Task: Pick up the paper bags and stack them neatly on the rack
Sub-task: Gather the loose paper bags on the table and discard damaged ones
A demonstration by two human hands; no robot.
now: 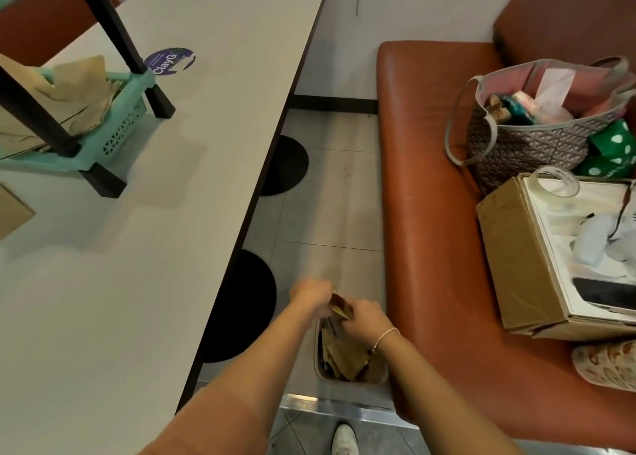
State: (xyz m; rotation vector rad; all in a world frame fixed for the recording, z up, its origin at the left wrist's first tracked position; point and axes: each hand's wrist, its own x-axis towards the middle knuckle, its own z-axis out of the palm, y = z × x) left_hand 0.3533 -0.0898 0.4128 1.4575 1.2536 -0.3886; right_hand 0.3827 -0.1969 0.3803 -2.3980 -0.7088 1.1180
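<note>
My left hand (311,294) and right hand (364,318) reach down at six o'clock into a bin (351,379) on the floor, both pinching one brown paper bag (340,306) above the others inside. At two o'clock, a cardboard box (516,268) and tote (526,145) sit on the bench (430,179). At ten o'clock, the rack (113,138) on the table (172,213) holds bags beside a sticker (169,60) reading "ClayG".

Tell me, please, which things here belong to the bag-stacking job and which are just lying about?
Part of the job:
- paper bags in the floor bin
- both hands, left and right, gripping one bag
- teal rack on the table, already holding bags

Lying about:
- patterned tote
- cardboard box
- round sticker
</note>
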